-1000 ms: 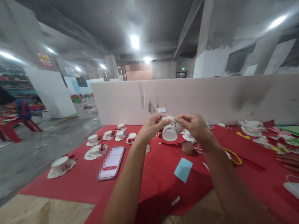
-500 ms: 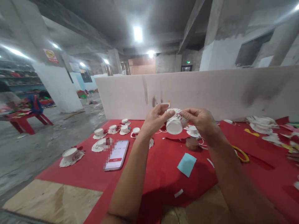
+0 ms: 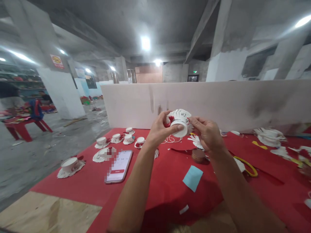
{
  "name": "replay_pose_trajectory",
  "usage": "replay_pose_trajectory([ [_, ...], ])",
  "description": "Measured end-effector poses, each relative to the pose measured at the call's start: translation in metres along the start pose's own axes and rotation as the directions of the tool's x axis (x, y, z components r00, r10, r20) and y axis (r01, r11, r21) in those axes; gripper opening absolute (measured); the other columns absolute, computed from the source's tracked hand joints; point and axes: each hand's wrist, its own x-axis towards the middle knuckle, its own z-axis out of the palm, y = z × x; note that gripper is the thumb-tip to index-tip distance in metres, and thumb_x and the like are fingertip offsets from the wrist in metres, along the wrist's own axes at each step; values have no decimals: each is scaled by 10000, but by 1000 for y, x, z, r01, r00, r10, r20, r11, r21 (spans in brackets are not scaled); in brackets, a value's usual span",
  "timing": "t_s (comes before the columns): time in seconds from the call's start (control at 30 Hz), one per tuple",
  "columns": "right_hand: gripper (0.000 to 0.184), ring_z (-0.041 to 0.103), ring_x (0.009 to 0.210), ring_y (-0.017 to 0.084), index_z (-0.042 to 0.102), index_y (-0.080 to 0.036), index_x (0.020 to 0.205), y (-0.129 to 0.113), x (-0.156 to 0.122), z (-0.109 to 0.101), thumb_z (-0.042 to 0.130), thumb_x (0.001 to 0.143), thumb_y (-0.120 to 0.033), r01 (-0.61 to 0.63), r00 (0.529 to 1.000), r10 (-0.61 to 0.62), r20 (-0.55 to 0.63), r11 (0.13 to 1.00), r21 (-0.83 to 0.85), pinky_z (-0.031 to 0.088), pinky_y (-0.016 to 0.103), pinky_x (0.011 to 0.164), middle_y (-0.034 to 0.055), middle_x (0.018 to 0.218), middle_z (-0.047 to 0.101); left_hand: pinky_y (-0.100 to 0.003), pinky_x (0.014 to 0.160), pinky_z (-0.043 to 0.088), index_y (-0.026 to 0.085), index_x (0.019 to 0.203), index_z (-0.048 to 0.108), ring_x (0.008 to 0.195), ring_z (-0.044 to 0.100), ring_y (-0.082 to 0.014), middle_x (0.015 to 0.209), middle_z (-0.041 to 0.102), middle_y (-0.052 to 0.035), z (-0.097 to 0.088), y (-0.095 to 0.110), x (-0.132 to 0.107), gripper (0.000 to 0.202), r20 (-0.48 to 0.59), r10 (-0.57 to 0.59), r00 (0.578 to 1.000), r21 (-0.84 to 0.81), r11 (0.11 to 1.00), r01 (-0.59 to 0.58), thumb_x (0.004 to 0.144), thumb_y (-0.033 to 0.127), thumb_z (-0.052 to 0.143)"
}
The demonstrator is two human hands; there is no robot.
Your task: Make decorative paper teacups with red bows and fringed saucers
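A phone (image 3: 119, 166) is laid near the left edge of the counter (image 3: 80, 186), with a blue paper slip (image 3: 192, 178) nearer the middle. Above the middle, a fringed white paper cup (image 3: 179, 121) is held clear of the surface, pinched from both sides in the grip of the left hand (image 3: 159, 129) and right hand (image 3: 206, 134). Similar cups (image 3: 116, 138) are ranged by the far left corner.
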Motion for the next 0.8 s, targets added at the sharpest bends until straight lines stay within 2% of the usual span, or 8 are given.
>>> replay_pose_trajectory([
  [0.1, 356, 629, 741, 212, 670, -163, 931, -8, -3, -5, 650, 743, -465, -63, 981, 65, 181, 998, -16, 515, 349, 693, 81, 819, 687, -318, 711, 463, 193, 1172, 530, 812, 559, -183, 932, 593, -73, -5, 3, -2, 591, -15, -30, 999, -5, 1000, 30, 651, 375, 743],
  [0.2, 398, 627, 802, 219, 666, -158, 994, -14, -4, -11, 608, 773, -484, -53, 968, 54, 247, 999, -10, 511, 338, 713, 95, 898, 688, -313, 686, 459, 194, 1153, 537, 778, 557, -171, 915, 597, -71, -7, 5, -4, 586, 30, -49, 998, -4, 999, 49, 638, 374, 751],
  [0.37, 358, 587, 614, 165, 685, -158, 914, -6, 1, -17, 637, 754, -475, -86, 967, 106, 231, 992, -95, 474, 282, 566, 56, 710, 660, -319, 681, 455, 208, 1164, 542, 800, 551, -183, 951, 594, -88, -5, 4, -6, 603, 136, -76, 988, 40, 997, 71, 625, 367, 762],
  [0.47, 327, 582, 600, 158, 690, -166, 874, 1, 4, -18, 677, 725, -456, -75, 979, 91, 184, 993, -93, 472, 288, 572, 42, 697, 658, -337, 736, 452, 222, 1210, 523, 878, 546, -206, 1050, 577, -106, -4, 4, -5, 660, 130, -62, 990, 51, 997, 56, 616, 371, 768],
  [0.57, 309, 598, 628, 169, 687, -167, 870, 2, 4, -16, 691, 718, -437, -60, 988, 61, 141, 998, -12, 486, 303, 605, 51, 731, 671, -346, 804, 442, 235, 1277, 469, 952, 538, -211, 1173, 531, -120, -6, 3, -3, 735, 98, -63, 993, 8, 998, 62, 618, 356, 772],
  [0.67, 297, 610, 653, 180, 687, -166, 874, -2, 3, -14, 684, 729, -425, -57, 988, 52, 148, 998, 34, 490, 303, 613, 60, 756, 679, -334, 760, 457, 195, 1279, 443, 885, 564, -193, 1066, 582, -115, -8, 3, -2, 716, 127, -85, 988, -85, 992, 96, 651, 352, 751],
  [0.8, 308, 628, 683, 189, 695, -179, 892, -1, 3, -14, 651, 755, -451, -91, 968, 82, 235, 995, 27, 493, 316, 644, 62, 781, 692, -312, 685, 471, 164, 1247, 440, 801, 587, -180, 932, 613, -89, -8, 4, -2, 675, 178, -91, 980, -155, 981, 119, 669, 342, 740],
])
